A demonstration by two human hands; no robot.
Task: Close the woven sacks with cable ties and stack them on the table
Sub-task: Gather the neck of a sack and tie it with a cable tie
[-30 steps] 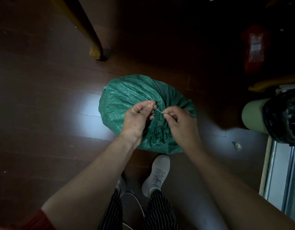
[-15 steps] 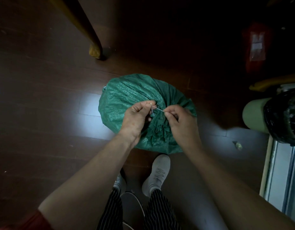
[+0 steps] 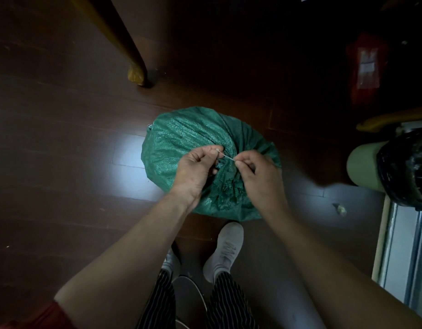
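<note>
Here a cable tie is held over the green sack

A green woven sack [image 3: 193, 138] is seen standing on the dark wooden floor [image 3: 62, 186], at twelve o'clock from the white shoe [image 3: 225, 250] of the person. Its mouth is gathered into folds at the top. A thin white cable tie [image 3: 226, 157] is stretched across the gathered mouth. One end of it is pinched by the left hand [image 3: 193, 169], between the thumb and the curled fingers. The other end, at three o'clock from the first, is pinched by the right hand [image 3: 260, 176] in the same way. Whether the tie is already looped round the neck cannot be told. A wooden furniture leg [image 3: 131, 65] is found at eleven o'clock from the sack, a green bin [image 3: 362, 165] lined with a black bag at three o'clock, and a red package [image 3: 366, 67] at two o'clock, in shadow.
</note>
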